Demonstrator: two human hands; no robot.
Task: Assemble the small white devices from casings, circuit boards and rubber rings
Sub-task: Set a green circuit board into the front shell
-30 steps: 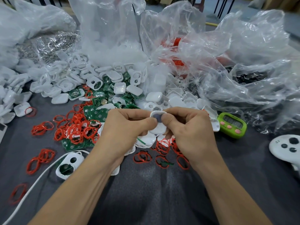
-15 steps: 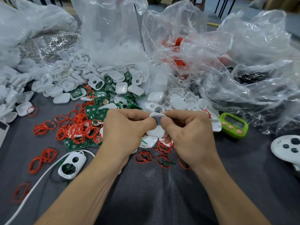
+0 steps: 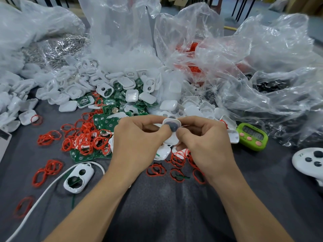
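My two forearms come in over the near edge of the table, which is covered in dark grey cloth, and the stretch between them and that edge is the one bare patch I have. Above it, at the middle of the table, my left hand and my right hand meet, and the fingers of both are closed on a small white casing held up off the cloth, its dark round window facing me, both thumbs pressed on its front.

Toward the near left corner a white cable curves across the cloth, and just beside it lies a white casing with two holes. Loose red rubber rings are scattered left of it, and more lie under and just beyond my hands. At the right edge sits a white controller, and a green timer lies near my right hand.

Farther in, a heap of red rings lies tangled over green circuit boards, close to my left hand. Behind that a pile of white casings spreads across the middle and along the left edge. The far edge is walled off by crumpled clear plastic bags, one with red rings showing through it.
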